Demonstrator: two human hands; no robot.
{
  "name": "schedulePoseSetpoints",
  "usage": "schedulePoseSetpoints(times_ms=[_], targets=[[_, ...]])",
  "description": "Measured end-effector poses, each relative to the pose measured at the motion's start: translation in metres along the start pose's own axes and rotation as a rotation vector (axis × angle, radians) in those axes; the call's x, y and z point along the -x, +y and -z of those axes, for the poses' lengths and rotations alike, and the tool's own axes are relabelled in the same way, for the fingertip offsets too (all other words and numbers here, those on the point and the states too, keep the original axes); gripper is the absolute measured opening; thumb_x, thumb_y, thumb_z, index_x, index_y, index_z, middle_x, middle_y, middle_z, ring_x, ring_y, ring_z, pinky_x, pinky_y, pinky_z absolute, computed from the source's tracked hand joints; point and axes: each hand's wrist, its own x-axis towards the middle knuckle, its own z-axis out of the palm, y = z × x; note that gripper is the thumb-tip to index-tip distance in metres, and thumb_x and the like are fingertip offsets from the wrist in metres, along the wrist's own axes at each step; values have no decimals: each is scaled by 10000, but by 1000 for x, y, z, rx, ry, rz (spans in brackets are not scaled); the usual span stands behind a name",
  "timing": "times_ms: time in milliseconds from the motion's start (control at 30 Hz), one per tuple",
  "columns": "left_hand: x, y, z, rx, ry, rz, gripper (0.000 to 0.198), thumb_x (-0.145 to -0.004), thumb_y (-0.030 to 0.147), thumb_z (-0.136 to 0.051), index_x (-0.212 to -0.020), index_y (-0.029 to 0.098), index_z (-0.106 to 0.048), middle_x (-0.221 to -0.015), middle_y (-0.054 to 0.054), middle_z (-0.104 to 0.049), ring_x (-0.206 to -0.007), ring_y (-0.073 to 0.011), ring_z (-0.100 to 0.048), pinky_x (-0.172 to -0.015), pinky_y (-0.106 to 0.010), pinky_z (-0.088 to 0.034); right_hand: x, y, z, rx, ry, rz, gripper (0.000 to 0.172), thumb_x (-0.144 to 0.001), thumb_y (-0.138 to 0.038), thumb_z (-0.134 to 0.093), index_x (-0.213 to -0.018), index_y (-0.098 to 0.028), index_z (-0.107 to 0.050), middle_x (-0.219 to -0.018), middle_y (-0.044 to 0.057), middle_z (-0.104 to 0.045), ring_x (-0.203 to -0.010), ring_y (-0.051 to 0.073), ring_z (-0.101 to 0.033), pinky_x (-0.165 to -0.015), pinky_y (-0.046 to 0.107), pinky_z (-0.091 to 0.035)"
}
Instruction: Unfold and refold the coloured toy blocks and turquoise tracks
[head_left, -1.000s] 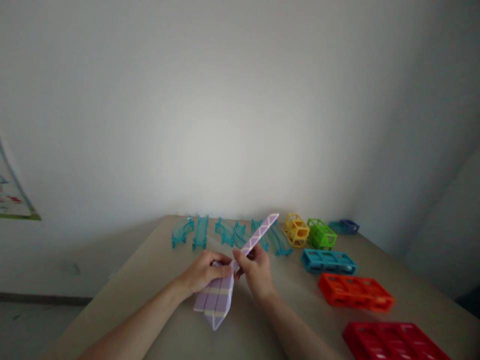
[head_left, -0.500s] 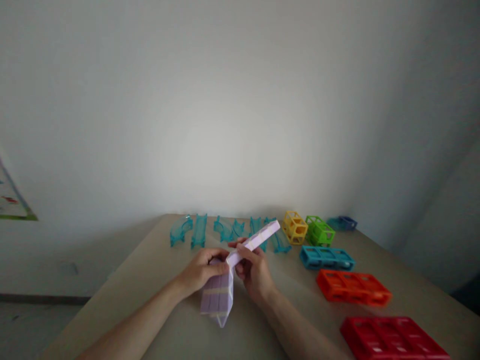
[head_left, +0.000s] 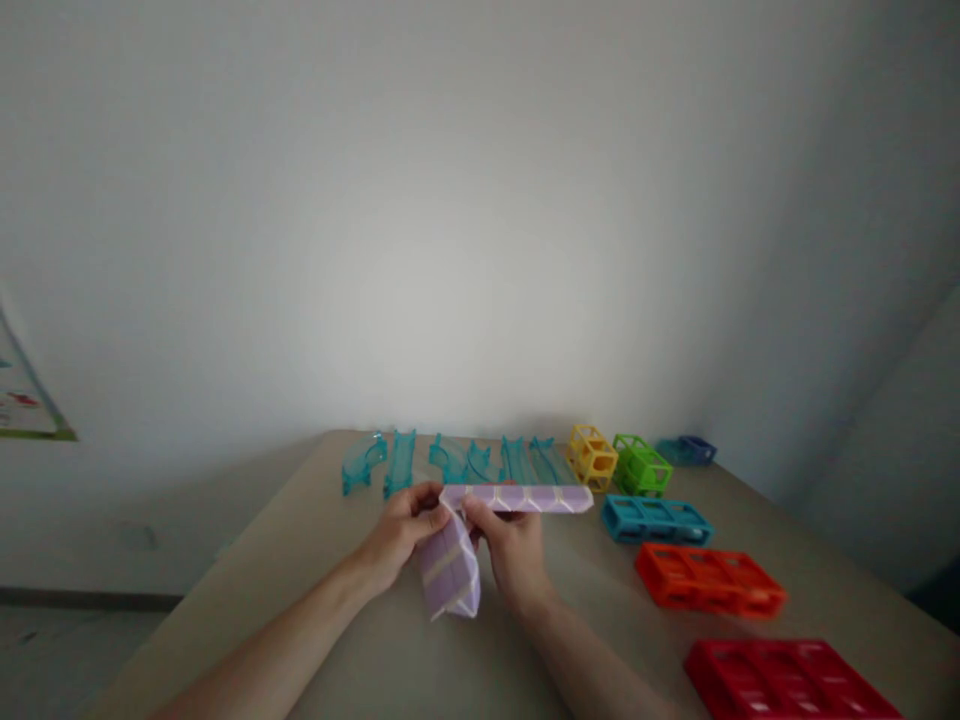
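Observation:
Both my hands hold a lilac and white twist puzzle (head_left: 480, 530) made of linked wedge segments, just above a beige table (head_left: 322, 560). My left hand (head_left: 401, 530) is closed on the folded block that hangs down near the table. My right hand (head_left: 510, 545) pinches the straight strip of the same puzzle, which lies level and points right toward a yellow cage block (head_left: 592, 457).
Several clear teal track pieces (head_left: 450, 462) lie in a row at the table's far edge. To the right stand a green cage block (head_left: 642, 465), a blue tray (head_left: 654, 520), an orange tray (head_left: 709, 580), a red tray (head_left: 780, 680) and a small dark blue piece (head_left: 694, 449). A wall rises behind.
The straight strip has swung down from pointing up and right to lying level. The folded block has turned and risen a little in my left hand.

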Motion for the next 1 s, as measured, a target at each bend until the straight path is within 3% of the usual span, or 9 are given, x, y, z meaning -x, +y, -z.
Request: schedulePoseSetpoints(times_ms=[100, 267, 433, 600, 700, 800, 900, 1000], targets=[[-2, -2, 1, -82, 29, -102, 268, -696, 346, -741, -871, 157, -668, -794, -43, -661, -711, -163, -587, -655, -250, -423, 2, 1, -2, 45, 91, -5, 259, -649, -314, -779, -666, -161, -571, -545, -27, -562, -466, 104, -497, -429, 218, -418], [-1, 3, -2, -176, 68, -160, 310, -754, 360, -683, -1001, 173, -666, -864, -46, -668, -772, -167, -577, -674, -244, -399, 2, 5, 2, 5, 83, -15, 297, -675, -398, -745, -789, -160, -608, -573, -26, -546, -464, 110, -478, -389, 223, -391], [0, 7, -2, -314, 143, -150, 287, -767, 426, -649, -859, 158, -689, -683, 2, -592, -625, -125, -493, -589, -232, -337, 0, 5, 3, 156, 77, 8, 295, -691, -401, -735, -752, -138, -613, -559, -19, -535, -405, 78, -409, -346, 205, -333], [-1, 9, -3, -261, 152, -100, 291, -735, 436, -670, -683, 154, -622, -565, 42, -485, -524, -93, -409, -534, -229, -293, 1, 4, 2, 184, 26, 18, 291, -723, -405, -710, -797, -133, -637, -695, 40, -601, -512, 128, -509, -395, 231, -431], [-2, 5, -3, -210, 180, -91, 311, -724, 430, -678, -616, 160, -565, -554, 44, -473, -530, -94, -413, -531, -224, -297, 3, 2, 3, 262, -27, 102, 250, -749, -380, -693, -844, -157, -633, -752, 45, -610, -616, 163, -560, -505, 267, -490], [-4, 1, -1, -189, 255, -111, 316, -718, 435, -683, -612, 162, -563, -575, 34, -497, -576, -107, -448, -545, -222, -316, 7, -5, 5, 373, -89, 241, 204, -787, -343, -662, -912, -182, -648, -856, 58, -620, -791, 197, -587, -719, 317, -496], [-7, -2, 2, -183, 335, -136, 325, -722, 456, -678, -640, 158, -578, -590, 33, -513, -583, -108, -458, -550, -222, -330, 10, -13, 8, 370, -255, 318, 293, -824, -380, -606, -1050, -202, -659, -1021, 92, -598, -977, 241, -557, -887, 377, -446], [-10, -3, 3, -165, 392, -151, 338, -720, 466, -679, -647, 151, -579, -593, 35, -520, -573, -103, -461, -549, -221, -342, 11, -16, 10, 335, -365, 338, 400, -811, -432, -605, -1147, -217, -637, -1113, 101, -550, -1081, 267, -508, -965, 403, -400]])
